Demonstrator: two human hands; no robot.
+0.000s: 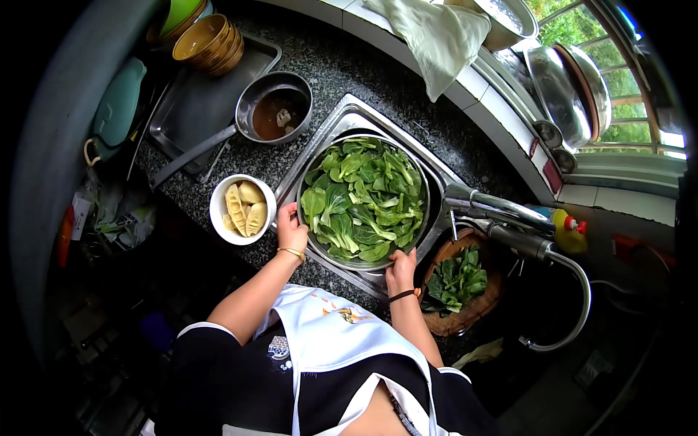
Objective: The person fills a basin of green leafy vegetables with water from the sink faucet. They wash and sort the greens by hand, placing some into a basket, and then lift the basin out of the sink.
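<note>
Leafy greens [363, 196] fill a round metal basin [426, 190] that sits over the steel sink [354, 106]. My left hand [292, 232] is closed on the basin's left rim, its fingers partly hidden. On the near right side of the rim, my right hand [400, 270] grips the same basin. Close beside my left hand stands a white cup [216, 211] with several dumplings [251, 209] in it. To the right of my right hand, a woven basket [488, 291] holds more greens [458, 282].
A long-handled saucepan [305, 109] with brown liquid stands behind the cup. Stacked brown bowls [211, 45] rest on a metal tray [190, 109] at the back left. The faucet [509, 211] reaches over the sink's right side. A white cloth [436, 36] hangs from the tiled ledge.
</note>
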